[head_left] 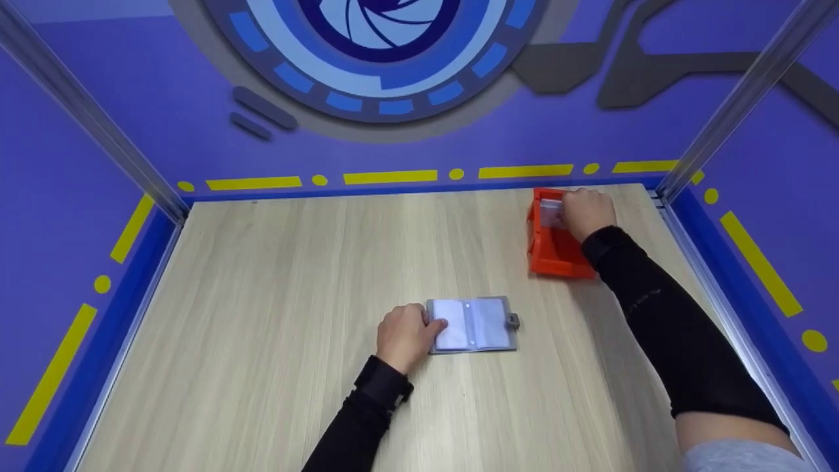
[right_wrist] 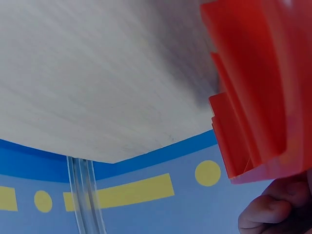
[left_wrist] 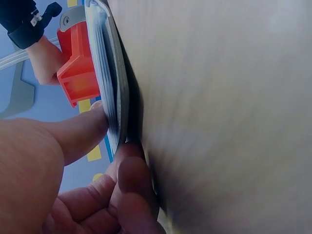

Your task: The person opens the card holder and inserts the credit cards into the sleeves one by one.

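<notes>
A small grey card holder (head_left: 490, 324) lies spread on the table, its clear sleeves facing up and a snap tab on its right side. My left hand (head_left: 404, 334) pinches its left edge, thumb on the sleeves and fingers under the cover. In the left wrist view the stack of sleeves (left_wrist: 103, 63) shows edge-on, the cover tilted off the table. At the back right, my right hand (head_left: 588, 211) is over the far end of a red plastic bin (head_left: 560, 267), beside a clear flat piece (head_left: 551, 213) inside. I cannot tell whether its fingertips hold anything.
The pale wooden table (head_left: 282, 282) is bounded by blue panels with yellow marks at the back and sides. Metal posts (head_left: 734, 98) stand at the rear corners. The red bin is near the table's back right corner.
</notes>
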A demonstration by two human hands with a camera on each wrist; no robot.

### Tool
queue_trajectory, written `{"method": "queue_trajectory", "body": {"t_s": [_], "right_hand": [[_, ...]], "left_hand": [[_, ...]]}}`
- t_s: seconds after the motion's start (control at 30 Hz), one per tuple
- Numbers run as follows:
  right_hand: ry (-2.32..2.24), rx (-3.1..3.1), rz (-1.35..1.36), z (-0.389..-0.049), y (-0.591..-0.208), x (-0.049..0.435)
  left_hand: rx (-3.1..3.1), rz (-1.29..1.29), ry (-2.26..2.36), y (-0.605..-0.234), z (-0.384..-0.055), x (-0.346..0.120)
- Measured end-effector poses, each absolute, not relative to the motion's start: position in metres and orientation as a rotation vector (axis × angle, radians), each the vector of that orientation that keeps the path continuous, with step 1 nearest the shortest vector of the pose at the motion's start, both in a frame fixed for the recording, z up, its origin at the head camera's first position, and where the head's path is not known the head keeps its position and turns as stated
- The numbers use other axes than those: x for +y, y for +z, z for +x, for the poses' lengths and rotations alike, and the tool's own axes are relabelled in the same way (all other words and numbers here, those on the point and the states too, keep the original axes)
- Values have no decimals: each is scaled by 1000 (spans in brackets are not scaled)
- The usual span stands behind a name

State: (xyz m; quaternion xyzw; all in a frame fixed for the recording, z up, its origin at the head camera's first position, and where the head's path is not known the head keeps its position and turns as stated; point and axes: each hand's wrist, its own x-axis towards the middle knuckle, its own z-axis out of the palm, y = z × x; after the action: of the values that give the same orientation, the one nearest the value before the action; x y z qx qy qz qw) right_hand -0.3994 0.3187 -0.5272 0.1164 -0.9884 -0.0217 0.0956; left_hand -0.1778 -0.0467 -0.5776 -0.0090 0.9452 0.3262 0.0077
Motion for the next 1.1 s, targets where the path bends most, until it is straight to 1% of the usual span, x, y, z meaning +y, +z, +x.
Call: {"method": "queue_trajectory", "body": {"t_s": [0.5,0.77,1.1], "right_hand": [[-73,-2940,347,-392,-522,323],[-9,-2992,397,-391,-521,322],[-82,-2942,451,-392,-518,319]], "left_hand": [[2960,-18,1006,-578,-178,-47],[2967,-20,991,-578,-178,-47],[2963,-28,1004,-577,-179,-47]]}}
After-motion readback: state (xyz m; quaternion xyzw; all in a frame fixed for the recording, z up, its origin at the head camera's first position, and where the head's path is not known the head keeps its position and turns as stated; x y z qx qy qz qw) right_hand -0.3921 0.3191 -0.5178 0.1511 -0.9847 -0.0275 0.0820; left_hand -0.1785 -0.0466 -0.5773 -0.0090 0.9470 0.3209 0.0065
